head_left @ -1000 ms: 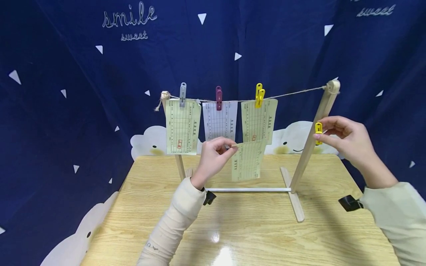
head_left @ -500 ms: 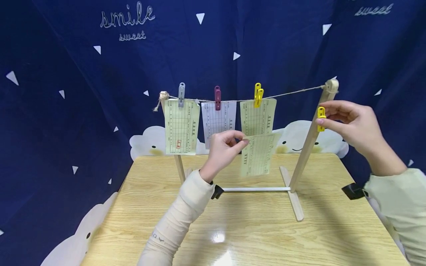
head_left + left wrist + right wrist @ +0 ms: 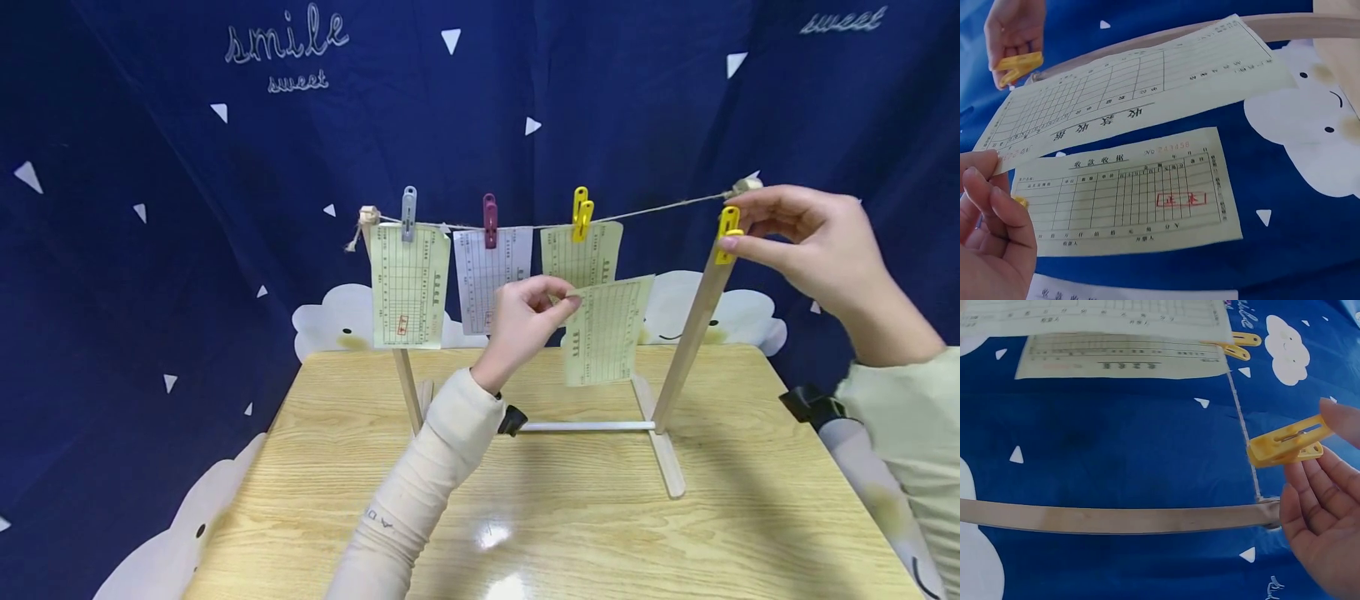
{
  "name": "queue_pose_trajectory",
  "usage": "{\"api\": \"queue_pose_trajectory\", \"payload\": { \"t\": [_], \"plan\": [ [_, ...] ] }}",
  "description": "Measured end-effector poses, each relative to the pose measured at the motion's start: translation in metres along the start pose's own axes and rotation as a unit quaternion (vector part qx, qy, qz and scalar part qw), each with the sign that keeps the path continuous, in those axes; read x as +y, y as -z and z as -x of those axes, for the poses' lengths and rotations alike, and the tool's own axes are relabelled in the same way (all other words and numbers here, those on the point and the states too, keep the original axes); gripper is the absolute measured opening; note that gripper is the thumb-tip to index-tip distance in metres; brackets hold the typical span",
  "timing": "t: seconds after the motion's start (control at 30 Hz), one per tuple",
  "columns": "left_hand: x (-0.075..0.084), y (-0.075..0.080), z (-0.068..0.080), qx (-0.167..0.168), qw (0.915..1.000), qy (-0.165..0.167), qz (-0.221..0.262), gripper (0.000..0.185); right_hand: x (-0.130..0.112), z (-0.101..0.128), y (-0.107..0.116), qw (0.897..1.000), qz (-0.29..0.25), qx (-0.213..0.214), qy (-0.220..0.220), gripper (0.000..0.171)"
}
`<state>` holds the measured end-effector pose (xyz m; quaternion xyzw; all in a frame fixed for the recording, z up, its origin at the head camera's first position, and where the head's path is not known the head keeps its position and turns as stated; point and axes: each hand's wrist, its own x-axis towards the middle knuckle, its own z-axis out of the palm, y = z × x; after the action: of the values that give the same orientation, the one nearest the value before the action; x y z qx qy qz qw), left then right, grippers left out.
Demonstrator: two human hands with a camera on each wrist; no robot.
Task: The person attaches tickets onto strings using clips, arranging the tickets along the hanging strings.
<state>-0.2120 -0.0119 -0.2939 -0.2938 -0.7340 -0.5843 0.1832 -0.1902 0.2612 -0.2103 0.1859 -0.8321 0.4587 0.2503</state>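
My left hand (image 3: 528, 321) pinches the upper left corner of a pale green receipt slip (image 3: 609, 332), which hangs below the string in front of the third slip. In my right hand (image 3: 817, 242) a yellow clothespin (image 3: 727, 236) is held between thumb and fingers, near the top of the right post. Three slips hang from the string (image 3: 660, 208): a green slip (image 3: 410, 287) under a grey clothespin (image 3: 408, 214), a white slip (image 3: 491, 275) under a dark red clothespin (image 3: 491, 222), and a green slip (image 3: 581, 250) under a yellow clothespin (image 3: 583, 215).
The string runs between a left wooden post (image 3: 407, 387) and a right wooden post (image 3: 693, 342). A white bar (image 3: 588, 427) joins them low down. The frame stands on a wood-grain table (image 3: 300, 500), with a dark blue curtain (image 3: 637, 100) behind.
My left hand has moved right and up with the slip, from in front of the white slip to the third slip's right. My right hand has risen toward the post top with the clothespin.
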Motion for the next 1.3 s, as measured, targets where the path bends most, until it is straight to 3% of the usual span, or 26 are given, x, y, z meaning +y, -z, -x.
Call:
{"api": "queue_pose_trajectory", "payload": {
  "t": [0.47,0.73,1.07,1.3],
  "plan": [
    [0.007,-0.018,-0.022,0.007,0.9991,0.026,0.033,0.009,-0.018,-0.020,0.007,1.000,-0.003,0.018,0.023,0.028],
    [0.012,-0.029,-0.035,0.021,0.9985,0.018,0.046,0.008,-0.025,-0.032,0.007,0.999,-0.018,0.016,0.026,0.028],
    [0.021,-0.039,-0.048,0.037,0.9983,0.022,0.039,0.010,-0.028,-0.045,0.011,1.000,0.023,-0.013,-0.016,0.033],
    [0.022,-0.051,-0.056,0.081,0.9962,0.006,0.030,0.009,-0.025,-0.056,0.013,0.998,-0.043,-0.041,-0.015,0.026]
  ]
}}
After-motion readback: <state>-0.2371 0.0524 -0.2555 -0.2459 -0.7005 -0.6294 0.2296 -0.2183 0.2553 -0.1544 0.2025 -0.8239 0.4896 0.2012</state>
